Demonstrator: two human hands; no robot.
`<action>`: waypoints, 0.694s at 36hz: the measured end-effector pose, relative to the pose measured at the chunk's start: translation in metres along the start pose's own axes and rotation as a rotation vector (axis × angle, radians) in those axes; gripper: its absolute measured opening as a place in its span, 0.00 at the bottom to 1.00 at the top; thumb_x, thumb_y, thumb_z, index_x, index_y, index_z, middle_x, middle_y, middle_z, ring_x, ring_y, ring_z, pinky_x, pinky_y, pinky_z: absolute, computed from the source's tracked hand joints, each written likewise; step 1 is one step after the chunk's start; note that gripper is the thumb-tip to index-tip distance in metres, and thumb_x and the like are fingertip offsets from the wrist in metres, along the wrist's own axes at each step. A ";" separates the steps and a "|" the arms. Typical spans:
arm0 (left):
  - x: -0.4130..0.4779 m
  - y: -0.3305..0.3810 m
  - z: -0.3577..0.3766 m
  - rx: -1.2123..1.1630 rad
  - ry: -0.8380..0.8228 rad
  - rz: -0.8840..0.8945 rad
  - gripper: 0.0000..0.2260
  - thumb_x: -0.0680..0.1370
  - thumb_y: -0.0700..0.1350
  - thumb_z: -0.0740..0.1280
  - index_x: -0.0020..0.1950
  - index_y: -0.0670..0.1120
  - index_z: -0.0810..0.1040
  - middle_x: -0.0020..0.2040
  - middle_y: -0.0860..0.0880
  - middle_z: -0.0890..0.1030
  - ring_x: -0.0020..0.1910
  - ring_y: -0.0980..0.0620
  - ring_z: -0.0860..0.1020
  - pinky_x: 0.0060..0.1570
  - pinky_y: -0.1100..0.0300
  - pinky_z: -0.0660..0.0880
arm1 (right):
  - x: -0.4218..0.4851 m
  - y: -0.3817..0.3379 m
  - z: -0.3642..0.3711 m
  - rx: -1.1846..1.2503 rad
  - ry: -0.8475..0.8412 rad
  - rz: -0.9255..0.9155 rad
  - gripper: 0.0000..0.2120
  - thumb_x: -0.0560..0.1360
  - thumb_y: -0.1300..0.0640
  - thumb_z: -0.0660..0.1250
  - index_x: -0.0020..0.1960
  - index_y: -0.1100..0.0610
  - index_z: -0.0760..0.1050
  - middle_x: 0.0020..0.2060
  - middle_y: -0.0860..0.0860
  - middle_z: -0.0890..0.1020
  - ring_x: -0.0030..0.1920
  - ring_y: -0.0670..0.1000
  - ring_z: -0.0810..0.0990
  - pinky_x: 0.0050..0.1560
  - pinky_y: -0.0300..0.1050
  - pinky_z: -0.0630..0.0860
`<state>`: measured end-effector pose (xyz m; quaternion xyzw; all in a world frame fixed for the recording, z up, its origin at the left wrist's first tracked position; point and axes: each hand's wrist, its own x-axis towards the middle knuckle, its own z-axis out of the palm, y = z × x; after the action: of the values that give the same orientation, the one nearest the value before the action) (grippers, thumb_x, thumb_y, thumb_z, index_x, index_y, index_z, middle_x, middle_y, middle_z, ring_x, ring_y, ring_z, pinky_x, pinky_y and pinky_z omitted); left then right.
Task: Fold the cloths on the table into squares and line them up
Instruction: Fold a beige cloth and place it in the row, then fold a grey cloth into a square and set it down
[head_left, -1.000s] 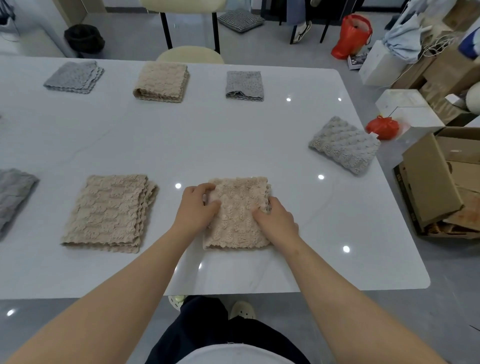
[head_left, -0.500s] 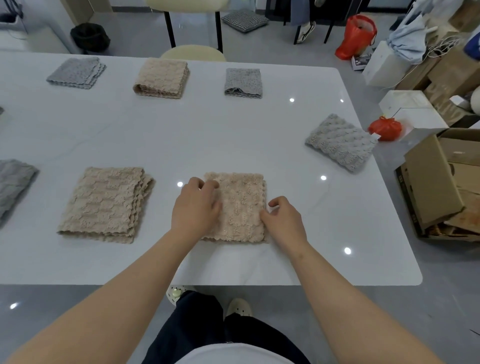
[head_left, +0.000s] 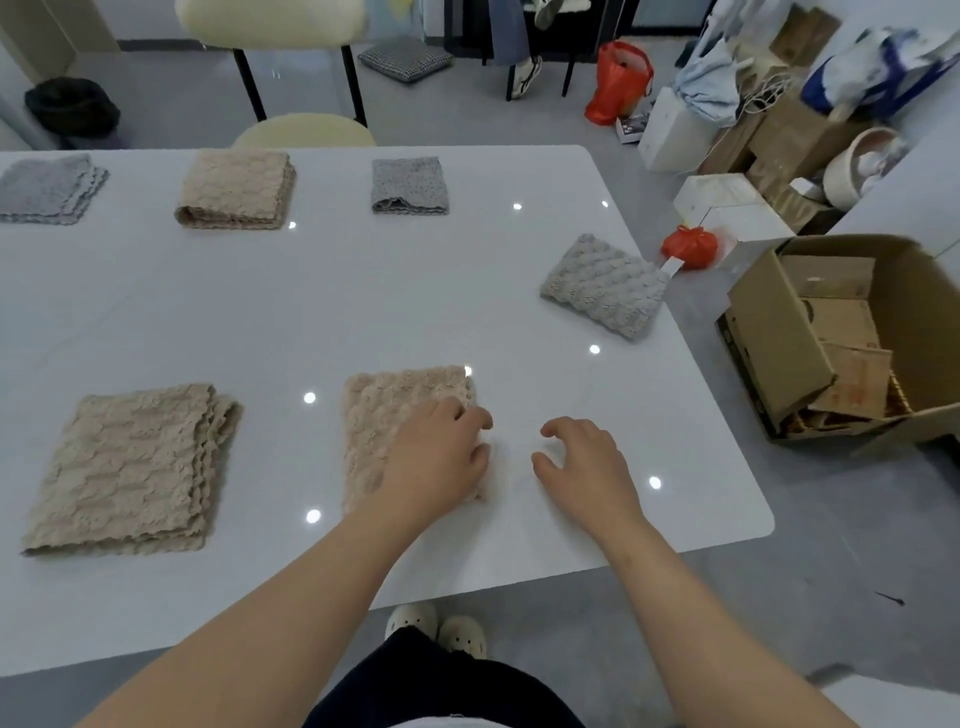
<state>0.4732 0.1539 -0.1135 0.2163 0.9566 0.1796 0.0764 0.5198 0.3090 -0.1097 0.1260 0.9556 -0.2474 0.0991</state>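
Every cloth you can see on the bench (head_left: 363, 291) is already folded, so the folding looks close to done and what remains is mostly lining up.

Along the far side, a grey cloth (head_left: 47, 187), a beige cloth (head_left: 236, 189) and a small grey cloth (head_left: 409, 184) sit in a fair row, well apart from each other. The far-left one is partly cut off by the edge of the view.

On the near side there are two more:
- A large beige cloth (head_left: 132, 467) is at the left. It looks bigger and longer than its neighbour, so it may want one more fold to make a square.
- The beige square (head_left: 400, 410) is in the near middle, under your hands.

Your left hand (head_left: 436, 457) lies palm down on the right part of that square, fingers lightly bent at its right edge. It seems to press rather than pinch. Your right hand (head_left: 582, 462) is just beside the square, over bare bench, with its fingers loosely curled and nothing in it.

The odd one out is the grey cloth at the right (head_left: 605, 286). It is turned at an angle, sits near the bench's right edge, and belongs to neither row, so it looks like the main job left.

On the floor to the right, an open cardboard box (head_left: 930, 312) holds flattened pieces of cardboard (head_left: 836, 322). You cannot tell what is in the red bag (head_left: 618, 78) further back.
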 end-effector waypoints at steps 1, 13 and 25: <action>0.003 0.002 0.000 -0.009 -0.008 0.011 0.15 0.79 0.47 0.57 0.66 0.50 0.70 0.58 0.50 0.74 0.58 0.50 0.70 0.50 0.61 0.67 | 0.001 0.002 -0.001 0.020 0.007 0.023 0.16 0.77 0.54 0.60 0.65 0.54 0.69 0.63 0.50 0.72 0.63 0.52 0.68 0.61 0.44 0.66; 0.030 0.015 0.001 -0.033 -0.084 0.108 0.15 0.79 0.47 0.56 0.66 0.50 0.70 0.60 0.50 0.73 0.60 0.50 0.70 0.52 0.61 0.67 | 0.015 0.010 -0.009 0.064 0.046 0.110 0.16 0.78 0.53 0.60 0.64 0.55 0.71 0.63 0.51 0.73 0.63 0.52 0.68 0.61 0.43 0.65; 0.071 0.085 0.035 -0.016 -0.085 0.032 0.15 0.79 0.48 0.58 0.65 0.50 0.71 0.60 0.49 0.74 0.59 0.49 0.70 0.55 0.60 0.67 | 0.040 0.088 -0.047 0.015 0.062 0.018 0.15 0.78 0.53 0.59 0.64 0.54 0.71 0.63 0.49 0.73 0.63 0.52 0.68 0.61 0.42 0.62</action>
<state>0.4507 0.2675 -0.1191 0.2383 0.9474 0.1793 0.1158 0.5012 0.4145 -0.1194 0.1427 0.9552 -0.2496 0.0708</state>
